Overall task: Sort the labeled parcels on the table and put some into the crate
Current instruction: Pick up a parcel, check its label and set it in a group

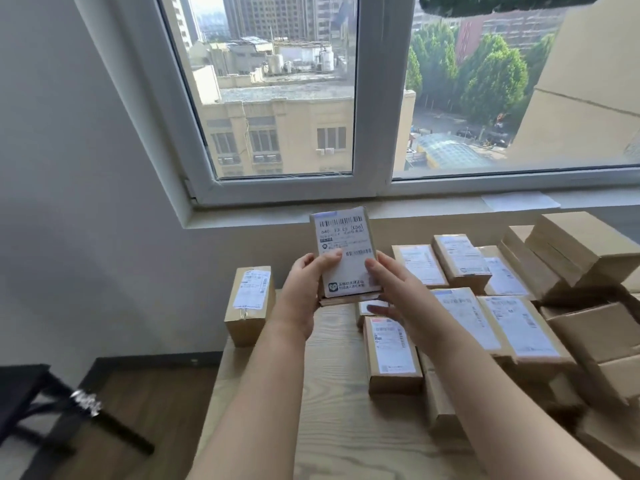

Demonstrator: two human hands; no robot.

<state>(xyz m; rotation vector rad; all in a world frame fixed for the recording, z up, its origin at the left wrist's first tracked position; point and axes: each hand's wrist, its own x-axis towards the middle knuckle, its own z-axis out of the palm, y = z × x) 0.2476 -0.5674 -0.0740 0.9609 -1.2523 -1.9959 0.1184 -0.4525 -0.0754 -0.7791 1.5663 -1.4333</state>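
Two hands hold one parcel [343, 258] upright above the far part of the table [332, 393], with its white label [341, 237] facing the viewer. The left hand [304, 289] grips the parcel's lower left edge, thumb laid across the label and fingers hidden behind. The right hand [391, 289] grips the lower right edge, thumb pressed on the label; its fingers reach under and behind the parcel, blurred at the tips. Barcodes and printed lines show on the label, most of them too small to read.

A lone parcel [249, 303] stands at the table's far left corner, apart from the rest. A near parcel [391, 351] lies label up just below the right hand. More labelled parcels [512, 327] lie close together to the right, several touching or overlapping. Plain boxes [585, 247] are stacked at the far right, beside and behind them.

The window [277, 98] fills the wall behind the table and looks out on buildings and trees. A dark frame [31, 400] stands on the floor at the near left, blurred.
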